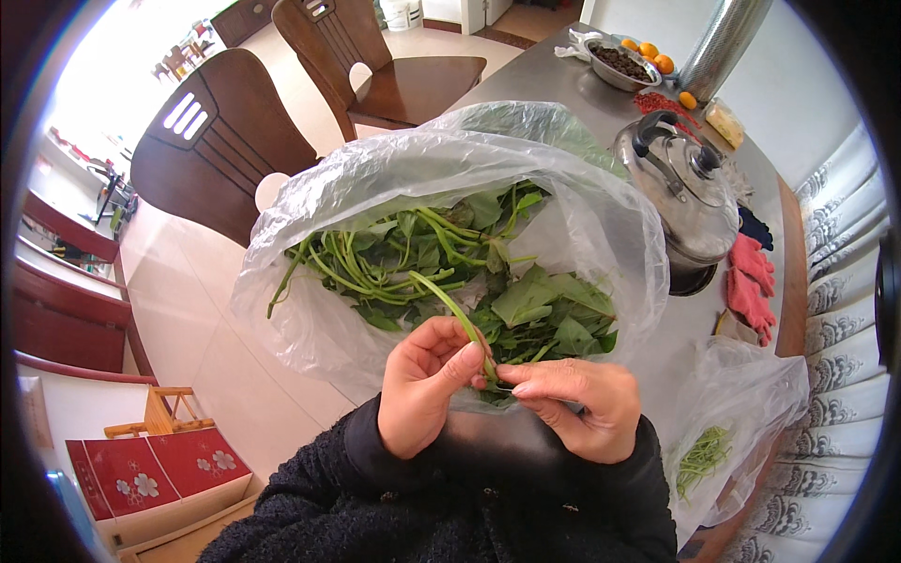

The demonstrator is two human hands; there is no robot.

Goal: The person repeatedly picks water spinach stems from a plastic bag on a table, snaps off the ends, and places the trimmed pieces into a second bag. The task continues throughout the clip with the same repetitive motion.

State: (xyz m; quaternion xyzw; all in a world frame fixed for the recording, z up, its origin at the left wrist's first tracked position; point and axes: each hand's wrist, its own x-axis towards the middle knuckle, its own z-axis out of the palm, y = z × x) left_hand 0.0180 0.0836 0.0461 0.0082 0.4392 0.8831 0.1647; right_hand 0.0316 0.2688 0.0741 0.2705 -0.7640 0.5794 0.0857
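Note:
My left hand (433, 380) holds a thick green leafy-vegetable stem (450, 302) between thumb and fingers; the stem points up and to the left. At its lower end, my right hand (581, 401) pinches with thumb and forefinger, close to the left fingertips. What lies between the right fingertips is too small to tell. Beyond both hands, a large clear plastic bag (295, 331) lies wide open. Inside it are long green stems (345, 264) on the left and broad green leaves (556, 302) on the right.
A steel kettle (683, 190) stands right of the bag on the metal table (549, 77). Pink gloves (750, 285) lie beside it. A second plastic bag (767, 394) at lower right holds thin green pieces (704, 454). Farther back are a metal bowl (619, 63) and oranges (647, 51). Wooden chairs (218, 141) stand left.

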